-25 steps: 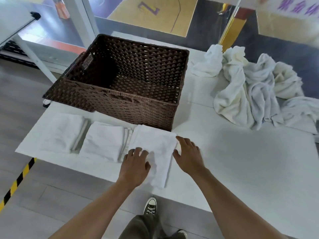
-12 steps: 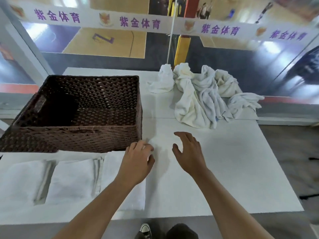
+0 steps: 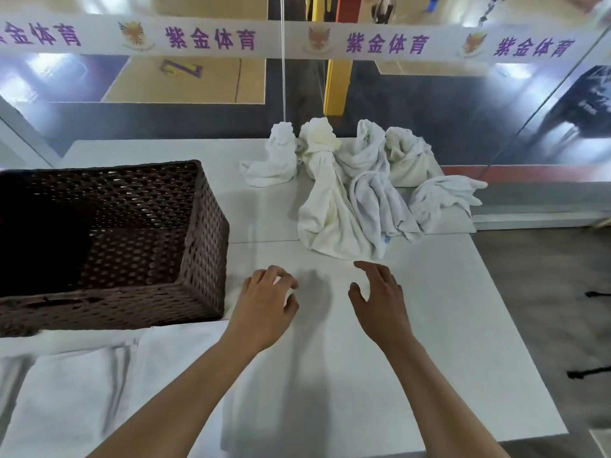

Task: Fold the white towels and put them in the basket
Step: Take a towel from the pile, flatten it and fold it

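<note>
A heap of crumpled white towels [image 3: 360,193] lies at the far side of the white table [image 3: 446,325]. The brown wicker basket [image 3: 205,259] stands at the left and looks empty. Folded white towels [image 3: 82,385] lie in a row along the near edge in front of the basket. My left hand [image 3: 267,305] hovers over the table just right of the basket's corner, fingers loosely curled, holding nothing. My right hand [image 3: 380,299] is stretched forward with fingers apart, just short of the heap.
A glass wall with a white banner of purple characters [image 3: 297,41] runs behind the table. The table's right edge drops to a grey floor [image 3: 545,292]. The table's far left part behind the basket is bare.
Both hands have left the folded towel at the near edge and moved forward toward the heap. My view has swung up and to the right.
</note>
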A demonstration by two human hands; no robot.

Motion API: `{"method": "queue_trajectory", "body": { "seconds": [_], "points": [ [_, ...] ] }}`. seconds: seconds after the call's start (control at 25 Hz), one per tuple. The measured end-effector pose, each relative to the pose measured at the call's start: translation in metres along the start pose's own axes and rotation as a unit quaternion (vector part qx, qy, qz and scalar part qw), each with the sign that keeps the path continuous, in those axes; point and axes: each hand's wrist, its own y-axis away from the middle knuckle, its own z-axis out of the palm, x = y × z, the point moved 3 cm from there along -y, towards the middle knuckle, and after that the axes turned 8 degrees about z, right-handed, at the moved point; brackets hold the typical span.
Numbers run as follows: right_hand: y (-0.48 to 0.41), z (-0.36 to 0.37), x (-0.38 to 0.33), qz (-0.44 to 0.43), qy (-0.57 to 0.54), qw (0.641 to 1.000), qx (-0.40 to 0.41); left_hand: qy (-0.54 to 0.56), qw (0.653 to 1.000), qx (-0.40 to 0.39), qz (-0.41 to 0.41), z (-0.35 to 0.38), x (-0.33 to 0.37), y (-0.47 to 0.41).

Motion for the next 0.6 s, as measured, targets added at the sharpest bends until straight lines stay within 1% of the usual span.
{"method": "queue_trajectory", "body": {
  "seconds": [0.2,0.36,0.48,0.52,0.6],
  "points": [
    [-0.073,0.002,0.030,-0.012,0.009,0.998,-0.056,0.006,0.999,-0.028,-0.033,0.039,0.012,-0.068],
    [-0.131,0.012,0.051,-0.027,0.029,0.994,-0.098,0.005,0.996,-0.062,-0.064,0.073,0.008,-0.130],
    [-0.165,0.021,0.063,-0.033,0.037,0.991,-0.123,0.003,0.994,-0.072,-0.083,0.096,0.003,-0.173],
    [-0.173,0.023,0.066,-0.033,0.035,0.990,-0.129,-0.001,0.993,-0.082,-0.086,0.103,0.001,-0.186],
    [-0.186,0.029,0.070,-0.032,0.029,0.989,-0.141,-0.011,0.988,-0.128,-0.087,0.124,-0.002,-0.204]
  ]
}}
